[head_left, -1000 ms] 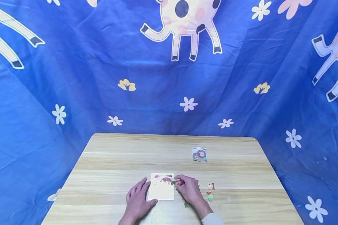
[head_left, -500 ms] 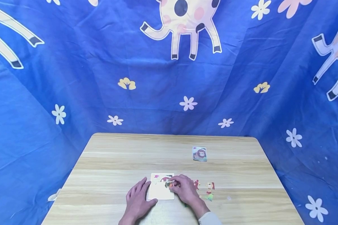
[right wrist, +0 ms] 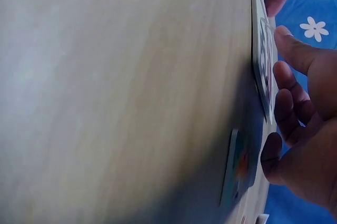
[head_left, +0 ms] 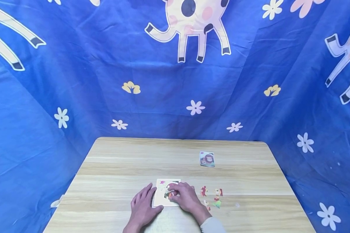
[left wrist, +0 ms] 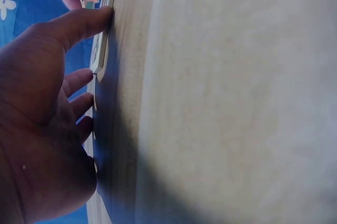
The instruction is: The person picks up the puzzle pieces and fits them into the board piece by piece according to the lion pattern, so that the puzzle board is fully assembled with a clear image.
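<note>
Fingers [head_left: 147, 191] of the left hand [head_left: 142, 207] are lying relaxed and partly spread on the pale wooden tabletop [head_left: 110, 187], gripping nothing that I can see. The forefinger is touching the left edge of the puzzle board [head_left: 158, 201] and the thumb is resting against its lower edge. Next along, that board is lying flat, with its lower left part showing bare. Across its top, a pink-flowered piece [head_left: 162, 183] is sitting in the left corner, and a dark red piece [head_left: 172, 185] is lying beside it, partly covered by fingers.

Over the middle of the board, an orange and green puzzle piece [head_left: 167, 194] is being pinched between the thumb and forefinger of the right hand [head_left: 188, 199]. Those two fingers are standing only slightly apart, with the piece between their tips; whether it is touching the board I cannot tell. A light sleeve [head_left: 213, 225] is covering that wrist. Close under the hand, a colourful loose piece [right wrist: 237, 168] is lying flat.

Further right, four more pieces are lying scattered: a red one [head_left: 203, 191], a whitish one [head_left: 206, 204], a green one [head_left: 217, 204] and a yellow and red one [head_left: 218, 192]. Beyond them a lion picture card [head_left: 207, 159] is resting. Farthest right, a blue curtain [head_left: 323, 174] is hanging.
</note>
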`<state>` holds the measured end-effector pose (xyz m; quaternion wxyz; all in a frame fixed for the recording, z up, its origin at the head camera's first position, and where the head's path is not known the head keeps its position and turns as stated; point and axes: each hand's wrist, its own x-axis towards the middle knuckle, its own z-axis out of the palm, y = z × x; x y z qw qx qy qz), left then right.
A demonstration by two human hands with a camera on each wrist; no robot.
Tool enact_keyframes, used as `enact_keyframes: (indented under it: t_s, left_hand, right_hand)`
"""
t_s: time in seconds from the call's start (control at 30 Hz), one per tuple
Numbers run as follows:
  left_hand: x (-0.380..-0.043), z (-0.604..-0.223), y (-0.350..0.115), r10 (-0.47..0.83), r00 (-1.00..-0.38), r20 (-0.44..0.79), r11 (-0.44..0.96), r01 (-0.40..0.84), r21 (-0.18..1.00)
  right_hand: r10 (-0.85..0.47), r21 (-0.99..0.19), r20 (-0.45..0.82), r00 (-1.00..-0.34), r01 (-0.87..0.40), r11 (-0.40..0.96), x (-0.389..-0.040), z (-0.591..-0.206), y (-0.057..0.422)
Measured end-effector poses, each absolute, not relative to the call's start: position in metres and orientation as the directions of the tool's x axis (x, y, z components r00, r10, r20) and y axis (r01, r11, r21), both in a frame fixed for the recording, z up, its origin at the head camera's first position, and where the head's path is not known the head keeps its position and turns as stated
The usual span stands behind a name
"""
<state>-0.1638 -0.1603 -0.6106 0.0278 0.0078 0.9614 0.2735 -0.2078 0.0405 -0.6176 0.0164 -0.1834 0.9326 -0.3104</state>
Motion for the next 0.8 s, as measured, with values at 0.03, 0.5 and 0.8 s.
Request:
enact_keyframes:
  t_s: [0.03,0.5,0.8]
  left_hand:
    - [-0.164,-0.61,-0.16,0.03,-0.998,-0.048,0.85,0.0,0.527]
    - [-0.164,-0.608,-0.161,0.032,-0.998,-0.048,0.849,0.002,0.528]
    - [-0.163,-0.607,-0.161,0.034,-0.998,-0.049,0.841,0.002,0.541]
  right_hand:
    - [-0.361,-0.577,0.091,-0.928,-0.345,0.741,-0.208,-0.617,0.039]
    - [-0.387,-0.523,0.102,-0.917,-0.38,0.763,-0.21,-0.612,0.03]
    - [-0.396,-0.478,0.103,-0.913,-0.394,0.785,-0.215,-0.613,0.021]
